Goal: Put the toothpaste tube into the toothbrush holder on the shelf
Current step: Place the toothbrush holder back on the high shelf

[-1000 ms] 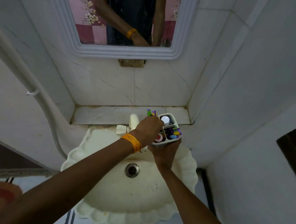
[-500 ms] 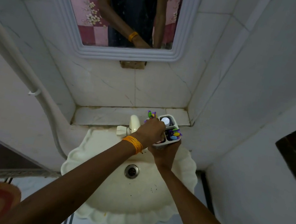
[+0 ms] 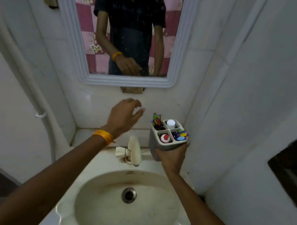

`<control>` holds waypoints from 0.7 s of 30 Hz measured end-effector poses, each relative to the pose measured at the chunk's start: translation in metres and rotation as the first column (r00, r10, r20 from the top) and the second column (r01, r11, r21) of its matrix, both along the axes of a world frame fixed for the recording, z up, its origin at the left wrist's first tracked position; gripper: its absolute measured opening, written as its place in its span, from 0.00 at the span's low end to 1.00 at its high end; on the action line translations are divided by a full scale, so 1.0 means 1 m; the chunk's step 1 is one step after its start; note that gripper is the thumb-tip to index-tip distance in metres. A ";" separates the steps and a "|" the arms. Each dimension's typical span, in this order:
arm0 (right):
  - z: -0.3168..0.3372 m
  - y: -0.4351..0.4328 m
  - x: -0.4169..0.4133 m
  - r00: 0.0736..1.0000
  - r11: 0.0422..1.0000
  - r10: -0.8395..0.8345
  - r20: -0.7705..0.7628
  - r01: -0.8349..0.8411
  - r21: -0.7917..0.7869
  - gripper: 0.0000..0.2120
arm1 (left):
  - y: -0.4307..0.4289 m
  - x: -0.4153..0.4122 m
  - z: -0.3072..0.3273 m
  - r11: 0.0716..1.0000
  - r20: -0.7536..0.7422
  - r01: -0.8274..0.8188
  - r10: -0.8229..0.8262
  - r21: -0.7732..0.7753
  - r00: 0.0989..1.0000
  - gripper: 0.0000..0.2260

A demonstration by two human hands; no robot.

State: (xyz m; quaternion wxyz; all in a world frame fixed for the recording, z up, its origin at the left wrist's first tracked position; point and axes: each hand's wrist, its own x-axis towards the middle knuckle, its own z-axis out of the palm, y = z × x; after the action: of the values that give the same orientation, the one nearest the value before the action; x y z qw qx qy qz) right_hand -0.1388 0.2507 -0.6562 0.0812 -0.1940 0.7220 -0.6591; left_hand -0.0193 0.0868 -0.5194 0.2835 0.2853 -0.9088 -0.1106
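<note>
My right hand (image 3: 171,157) grips a grey four-compartment toothbrush holder (image 3: 158,144) from below, holding it up above the tap at the right. A toothpaste tube with a red and white cap (image 3: 165,138) stands in its near-left compartment. A white-capped item (image 3: 170,123) fills the far-right compartment, and coloured toothbrushes (image 3: 157,120) fill the other two. My left hand (image 3: 124,116), with an orange thread on the wrist, hovers empty to the left of the holder, fingers loosely apart. The marble shelf (image 3: 88,132) runs behind the sink under my left wrist.
A cream scalloped sink (image 3: 104,210) with a drain lies below. Its cream tap (image 3: 135,151) stands just left of the holder. A framed mirror (image 3: 183,41) hangs above, a white pipe (image 3: 34,86) runs down the left wall, and a tiled wall closes the right side.
My left hand has lifted off the holder and moved up and left, empty. The holder has risen in my right hand, and the view has drawn closer and tilted upward.
</note>
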 end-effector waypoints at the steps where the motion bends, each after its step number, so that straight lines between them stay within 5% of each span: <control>1: 0.016 -0.004 -0.006 1.000 1.000 -0.016 -0.026 0.016 -0.009 0.43 | -0.010 0.002 0.013 1.000 -0.037 -0.018 0.017 -0.017 0.999 0.12; 4: 0.070 -0.015 -0.027 0.995 0.998 -0.060 -0.075 0.059 -0.015 0.52 | -0.032 0.003 0.051 0.998 -0.093 -0.026 0.021 -0.059 0.995 0.13; 10: 0.197 -0.034 -0.059 0.977 0.989 -0.067 -0.205 0.037 -0.144 0.53 | -0.051 -0.004 0.135 0.983 -0.178 -0.038 0.005 -0.179 0.984 0.13; 21: 0.412 -0.023 -0.070 0.879 0.930 -0.213 -0.426 0.049 -0.364 0.45 | -0.070 -0.008 0.298 0.835 -0.319 -0.124 -0.064 -0.536 0.945 0.20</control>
State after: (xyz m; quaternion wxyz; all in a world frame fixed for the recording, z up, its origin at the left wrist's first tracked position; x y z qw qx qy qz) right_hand -0.2092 0.2274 -0.2443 -0.1718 -0.3051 0.6065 -0.7139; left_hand -0.0277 0.0164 -0.2214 0.5005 0.1843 -0.8382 0.1140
